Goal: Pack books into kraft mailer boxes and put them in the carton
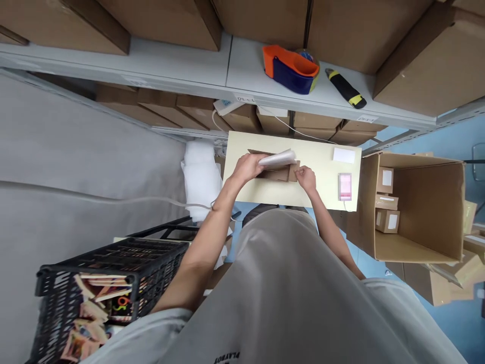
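On the pale yellow table lies a small open cardboard box. My left hand is closed on one end of a whitish wrapped item, which it holds over the box opening, slightly tilted. At the box's right end, my right hand pinches the edge of a cardboard flap. A phone with a pink screen and a white paper stack lie on the table's right side.
A shelf with cartons spans the front, holding an orange tape dispenser and a cutter. A large open carton stands right, white wrap left, a black crate lower left. A cable crosses the left side.
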`<state>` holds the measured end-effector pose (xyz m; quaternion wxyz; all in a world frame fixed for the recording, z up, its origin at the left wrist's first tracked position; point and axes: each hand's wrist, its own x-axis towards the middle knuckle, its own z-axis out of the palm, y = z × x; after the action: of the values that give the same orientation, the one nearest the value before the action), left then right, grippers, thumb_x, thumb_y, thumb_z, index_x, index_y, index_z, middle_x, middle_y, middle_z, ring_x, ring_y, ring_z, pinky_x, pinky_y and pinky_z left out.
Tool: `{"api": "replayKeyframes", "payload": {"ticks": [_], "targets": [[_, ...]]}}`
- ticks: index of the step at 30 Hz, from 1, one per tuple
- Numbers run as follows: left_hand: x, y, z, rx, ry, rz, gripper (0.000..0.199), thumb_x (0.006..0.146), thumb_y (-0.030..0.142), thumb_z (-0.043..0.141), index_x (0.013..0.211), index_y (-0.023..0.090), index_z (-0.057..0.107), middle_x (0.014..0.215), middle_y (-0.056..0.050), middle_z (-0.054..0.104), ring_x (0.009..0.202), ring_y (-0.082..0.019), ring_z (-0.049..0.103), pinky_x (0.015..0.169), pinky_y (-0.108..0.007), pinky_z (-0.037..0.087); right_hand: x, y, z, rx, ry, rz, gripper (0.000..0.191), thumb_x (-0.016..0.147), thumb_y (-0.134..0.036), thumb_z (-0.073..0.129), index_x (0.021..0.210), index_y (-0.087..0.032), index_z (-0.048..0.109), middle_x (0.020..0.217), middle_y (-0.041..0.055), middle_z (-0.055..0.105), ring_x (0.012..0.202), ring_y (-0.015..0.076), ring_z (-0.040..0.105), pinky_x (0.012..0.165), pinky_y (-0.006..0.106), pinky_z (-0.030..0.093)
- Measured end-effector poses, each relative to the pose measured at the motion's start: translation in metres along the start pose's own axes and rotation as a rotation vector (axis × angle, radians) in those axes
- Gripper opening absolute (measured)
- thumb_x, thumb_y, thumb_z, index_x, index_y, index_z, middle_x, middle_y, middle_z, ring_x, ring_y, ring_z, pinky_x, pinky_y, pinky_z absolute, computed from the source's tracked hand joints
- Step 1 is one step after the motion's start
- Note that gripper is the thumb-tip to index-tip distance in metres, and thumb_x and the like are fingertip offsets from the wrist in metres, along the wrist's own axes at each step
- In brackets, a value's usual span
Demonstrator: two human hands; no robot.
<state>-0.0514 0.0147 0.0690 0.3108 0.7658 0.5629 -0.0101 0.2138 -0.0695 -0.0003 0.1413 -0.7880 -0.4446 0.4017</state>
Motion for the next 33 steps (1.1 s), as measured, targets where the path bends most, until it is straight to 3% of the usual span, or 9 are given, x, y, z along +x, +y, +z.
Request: {"api": "replayKeyframes", "payload": {"ticks": [6, 11, 16, 25, 31, 33], "targets": [[-0.002, -0.018, -0.004, -0.009, -0.008, 0.055, 0.041, 0.094, 0.029, 0.071, 0.130, 0.037, 0.088, 0.121, -0.005, 0.089, 0.122, -0.038, 0.078, 0.099, -0.038, 0.056, -0.004, 0.005, -0.011, -0.044, 0.041, 0.034, 0.016, 0.101, -0.037, 0.066, 0.101, -0.024, 0.075, 0.112, 0.0107, 0.087, 0.108, 0.0285, 0.081, 0.098, 0.037, 0.060], [0.012, -0.004, 0.009, 0.063, -0.116, 0.141, 0.047, 0.094, 0.021, 0.068, 0.134, 0.037, 0.086, 0.121, -0.006, 0.089, 0.120, -0.036, 0.080, 0.100, -0.038, 0.057, -0.010, 0.012, -0.021, -0.056, 0.083, 0.069, 0.016, 0.098, -0.038, 0.065, 0.095, -0.024, 0.073, 0.105, 0.0091, 0.086, 0.099, 0.0262, 0.080, 0.092, 0.035, 0.060], [0.026, 0.010, 0.031, 0.152, -0.244, 0.201, 0.047, 0.090, 0.014, 0.068, 0.129, 0.032, 0.088, 0.119, -0.011, 0.088, 0.118, -0.037, 0.082, 0.101, -0.041, 0.059, -0.011, 0.008, -0.026, -0.077, 0.105, 0.102, 0.013, 0.098, -0.033, 0.065, 0.098, -0.024, 0.073, 0.107, 0.0096, 0.087, 0.103, 0.0260, 0.081, 0.092, 0.033, 0.059], [0.049, 0.004, 0.070, 0.207, -0.367, 0.159, 0.049, 0.081, 0.013, 0.075, 0.126, 0.027, 0.089, 0.123, -0.015, 0.087, 0.121, -0.036, 0.082, 0.101, -0.037, 0.062, -0.015, 0.002, -0.024, -0.083, 0.093, 0.102, 0.013, 0.101, -0.035, 0.065, 0.099, -0.025, 0.072, 0.111, 0.0096, 0.087, 0.104, 0.0259, 0.080, 0.093, 0.033, 0.059], [0.067, 0.002, 0.078, 0.203, -0.379, 0.119, 0.043, 0.079, 0.018, 0.080, 0.121, 0.025, 0.089, 0.125, -0.016, 0.087, 0.122, -0.036, 0.081, 0.101, -0.037, 0.062, -0.017, 0.006, -0.024, -0.098, 0.098, 0.081, 0.013, 0.103, -0.037, 0.066, 0.100, -0.026, 0.072, 0.113, 0.0091, 0.087, 0.101, 0.0260, 0.080, 0.092, 0.034, 0.060], [0.066, 0.000, 0.077, 0.194, -0.380, 0.117, 0.047, 0.082, 0.019, 0.080, 0.128, 0.025, 0.087, 0.128, -0.016, 0.086, 0.123, -0.035, 0.081, 0.102, -0.036, 0.061, -0.018, 0.006, -0.024, -0.105, 0.089, 0.080, 0.014, 0.104, -0.036, 0.065, 0.106, -0.025, 0.073, 0.115, 0.0102, 0.087, 0.104, 0.0271, 0.080, 0.093, 0.035, 0.060]]}}
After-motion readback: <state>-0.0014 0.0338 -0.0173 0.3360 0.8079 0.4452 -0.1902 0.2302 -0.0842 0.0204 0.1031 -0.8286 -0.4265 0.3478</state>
